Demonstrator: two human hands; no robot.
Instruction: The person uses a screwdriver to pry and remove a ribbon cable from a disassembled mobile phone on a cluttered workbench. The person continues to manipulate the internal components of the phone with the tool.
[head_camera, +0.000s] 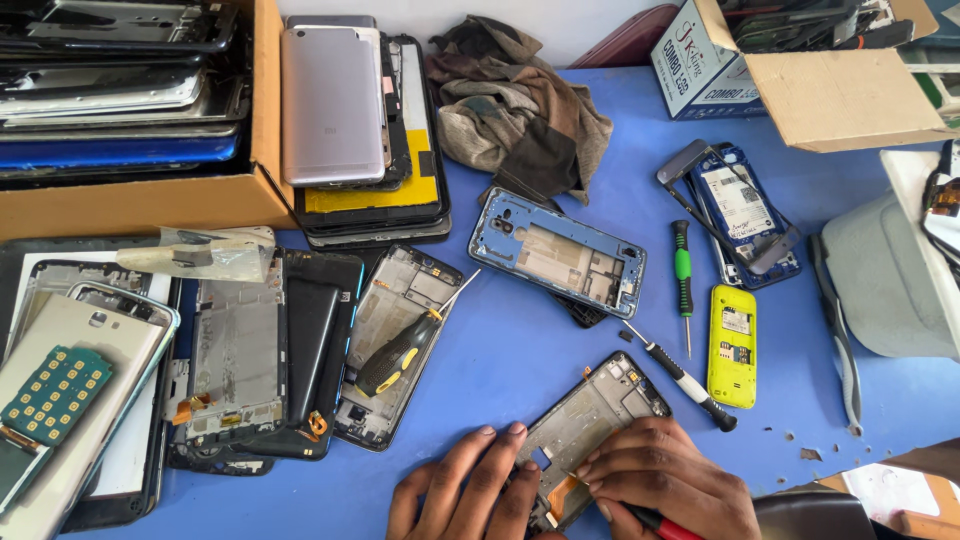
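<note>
Our right hand (665, 480) pinches a red-handled tool (660, 522), fingertips pressed together on the inner face of a phone frame (590, 420) at six o'clock on the blue table (500, 350). Our left hand (460, 495) lies flat beside it, fingers close together, steadying the frame's left edge. Just past the frame, toward two o'clock, lies a white-and-black screwdriver (685, 385); beyond it a yellow phone back (732, 345) and a green-handled screwdriver (683, 275). At twelve o'clock we see a blue phone frame (557, 252), with a crumpled cloth (515, 105) behind it. At ten o'clock a yellow-and-black screwdriver (400, 355) rests on stripped phone bodies, and a cardboard box (150, 200) of parts sits farther out.
</note>
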